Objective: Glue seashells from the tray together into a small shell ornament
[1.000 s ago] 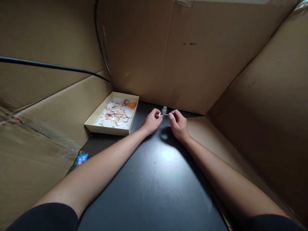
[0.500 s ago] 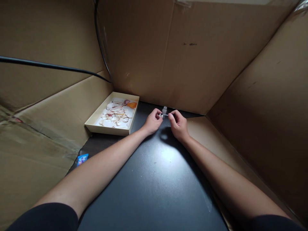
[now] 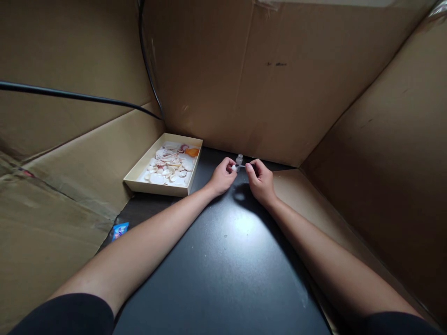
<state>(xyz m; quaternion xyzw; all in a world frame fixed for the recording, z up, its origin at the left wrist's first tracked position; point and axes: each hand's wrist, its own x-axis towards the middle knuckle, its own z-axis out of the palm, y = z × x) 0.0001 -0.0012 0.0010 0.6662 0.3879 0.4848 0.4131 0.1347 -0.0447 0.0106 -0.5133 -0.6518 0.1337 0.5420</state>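
Against cardboard walls, left hand still pinches a white bead, right hand unmoved, gripping thin stick.

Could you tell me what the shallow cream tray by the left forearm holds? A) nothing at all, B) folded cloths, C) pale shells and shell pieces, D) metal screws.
C: the cream tray on the black table is filled with pale shells, one piece orange, while the left hand and right hand work just right of it.
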